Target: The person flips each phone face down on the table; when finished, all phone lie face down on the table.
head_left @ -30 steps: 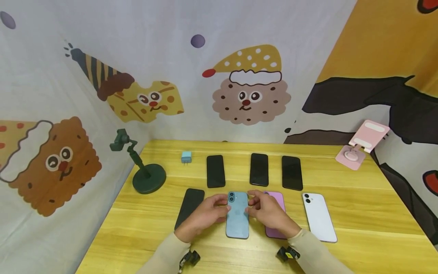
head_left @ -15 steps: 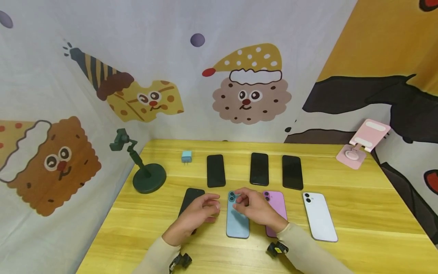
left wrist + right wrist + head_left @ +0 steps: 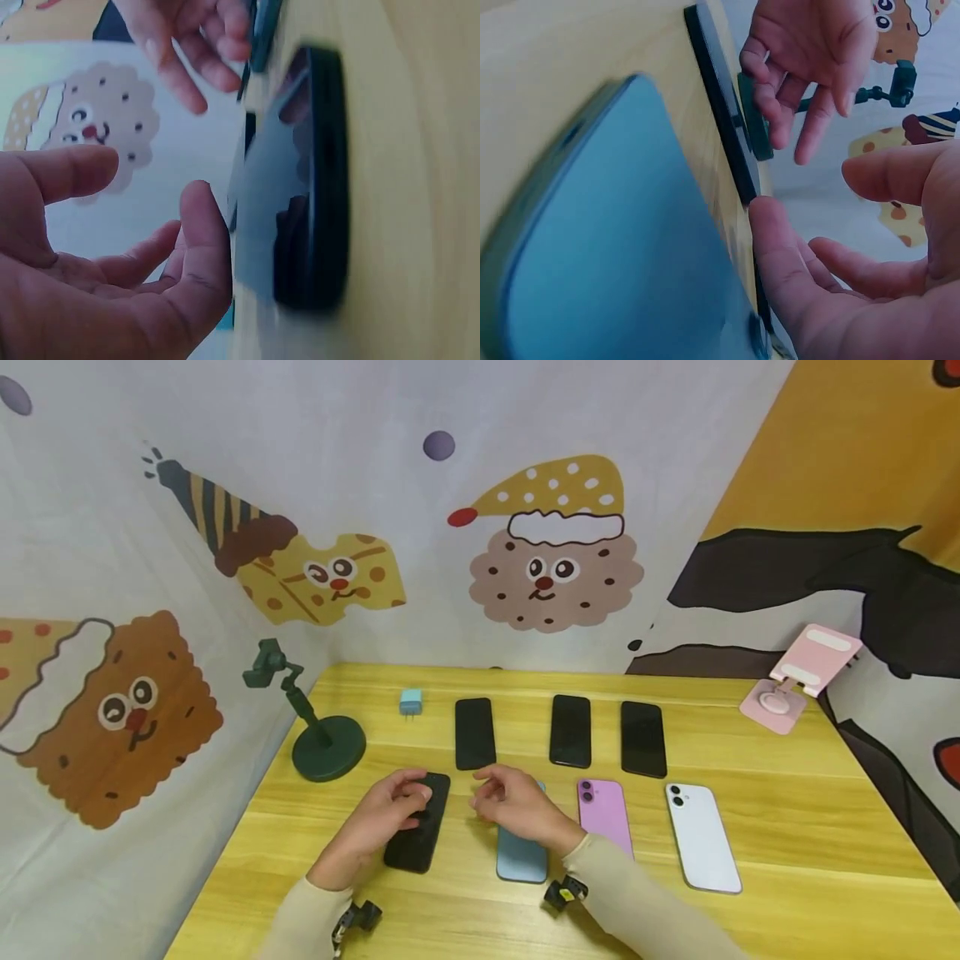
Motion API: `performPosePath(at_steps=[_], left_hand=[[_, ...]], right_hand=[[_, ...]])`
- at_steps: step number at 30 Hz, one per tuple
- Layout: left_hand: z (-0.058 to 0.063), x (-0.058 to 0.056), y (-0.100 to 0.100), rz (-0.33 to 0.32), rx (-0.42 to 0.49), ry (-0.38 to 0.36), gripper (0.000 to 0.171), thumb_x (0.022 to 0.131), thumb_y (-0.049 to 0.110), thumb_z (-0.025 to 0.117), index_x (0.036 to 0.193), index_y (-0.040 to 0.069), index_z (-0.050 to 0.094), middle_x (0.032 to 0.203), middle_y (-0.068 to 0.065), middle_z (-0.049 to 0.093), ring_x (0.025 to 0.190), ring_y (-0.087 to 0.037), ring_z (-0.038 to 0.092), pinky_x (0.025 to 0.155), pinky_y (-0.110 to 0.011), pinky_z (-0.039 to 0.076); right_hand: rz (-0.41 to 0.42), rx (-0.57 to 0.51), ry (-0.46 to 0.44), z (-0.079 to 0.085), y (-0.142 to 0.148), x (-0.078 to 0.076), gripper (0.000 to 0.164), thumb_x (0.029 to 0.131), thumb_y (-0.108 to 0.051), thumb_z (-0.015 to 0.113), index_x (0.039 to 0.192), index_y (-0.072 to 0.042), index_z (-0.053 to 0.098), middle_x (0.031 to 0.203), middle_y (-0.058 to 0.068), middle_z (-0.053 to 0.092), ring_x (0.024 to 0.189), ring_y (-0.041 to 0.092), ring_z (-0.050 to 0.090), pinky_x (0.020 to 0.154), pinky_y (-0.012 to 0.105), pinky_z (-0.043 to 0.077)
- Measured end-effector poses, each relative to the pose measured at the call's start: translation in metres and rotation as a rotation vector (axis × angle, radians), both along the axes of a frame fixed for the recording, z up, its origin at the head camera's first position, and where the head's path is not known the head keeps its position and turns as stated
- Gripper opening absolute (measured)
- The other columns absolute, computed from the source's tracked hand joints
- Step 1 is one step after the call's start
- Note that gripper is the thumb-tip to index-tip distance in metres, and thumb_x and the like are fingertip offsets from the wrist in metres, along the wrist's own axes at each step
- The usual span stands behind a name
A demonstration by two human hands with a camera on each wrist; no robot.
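A black phone (image 3: 412, 852) lies screen up on the table at the left, and my left hand (image 3: 378, 818) hovers at its left side, fingertips over the glass. In the left wrist view that hand (image 3: 142, 277) has its thumb and fingers spread apart beside the phone (image 3: 330, 180), with nothing between them. My right hand (image 3: 517, 806) passes over the upper part of a light blue phone (image 3: 522, 860), which lies back up. Its fingers (image 3: 776, 247) are loosely bent and hold nothing in the right wrist view.
A purple phone (image 3: 604, 814) and a white phone (image 3: 702, 839) lie back up at the right. Behind are black phones (image 3: 476, 733), a blue charger (image 3: 410, 702), a green stand (image 3: 330, 752) at back left and a pink stand (image 3: 815, 658) at back right.
Both hands have left the sides of the blue phone and moved left. The left hand now reaches the black phone; the right hand has crossed over the blue phone. The phones stay put.
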State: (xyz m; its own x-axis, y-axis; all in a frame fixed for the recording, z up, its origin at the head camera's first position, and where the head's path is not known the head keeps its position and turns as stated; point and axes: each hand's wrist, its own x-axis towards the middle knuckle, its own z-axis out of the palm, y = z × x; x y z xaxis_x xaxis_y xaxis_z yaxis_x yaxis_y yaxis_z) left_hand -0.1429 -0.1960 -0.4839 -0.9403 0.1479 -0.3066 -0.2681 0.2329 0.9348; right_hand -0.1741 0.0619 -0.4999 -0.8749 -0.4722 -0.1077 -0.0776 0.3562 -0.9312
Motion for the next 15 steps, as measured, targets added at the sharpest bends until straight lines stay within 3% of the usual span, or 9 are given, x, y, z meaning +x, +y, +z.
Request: performPosePath(at_steps=[5,9,15], left_hand=[[-0.004,-0.003,-0.024,0.032,-0.044,-0.012,0.057,0.107,0.022,0.064,0.157,0.002,0.046,0.137,-0.019,0.061,0.111,-0.029,0.064,0.087,-0.039,0.060],[-0.007,-0.005,-0.034,0.049,-0.083,-0.017,0.056,0.108,0.020,0.063,0.156,-0.002,0.046,0.134,-0.020,0.061,0.102,-0.025,0.062,0.080,-0.033,0.057],[-0.006,-0.004,-0.039,0.040,-0.100,-0.049,0.056,0.107,0.021,0.063,0.154,-0.005,0.047,0.139,-0.024,0.061,0.110,-0.027,0.067,0.089,-0.041,0.062]], right_hand=[[-0.014,-0.125,-0.131,0.000,-0.014,-0.001,0.057,0.099,-0.017,0.072,0.147,0.007,0.052,0.115,0.016,0.067,0.094,0.024,0.073,0.084,0.041,0.065],[-0.020,-0.199,-0.219,-0.002,-0.022,-0.001,0.058,0.101,-0.013,0.069,0.150,0.010,0.046,0.122,0.021,0.062,0.097,0.028,0.074,0.089,0.041,0.065],[0.000,-0.257,-0.295,-0.003,-0.031,0.003,0.063,0.103,-0.014,0.066,0.155,0.010,0.038,0.131,0.025,0.061,0.104,0.034,0.075,0.092,0.045,0.064]])
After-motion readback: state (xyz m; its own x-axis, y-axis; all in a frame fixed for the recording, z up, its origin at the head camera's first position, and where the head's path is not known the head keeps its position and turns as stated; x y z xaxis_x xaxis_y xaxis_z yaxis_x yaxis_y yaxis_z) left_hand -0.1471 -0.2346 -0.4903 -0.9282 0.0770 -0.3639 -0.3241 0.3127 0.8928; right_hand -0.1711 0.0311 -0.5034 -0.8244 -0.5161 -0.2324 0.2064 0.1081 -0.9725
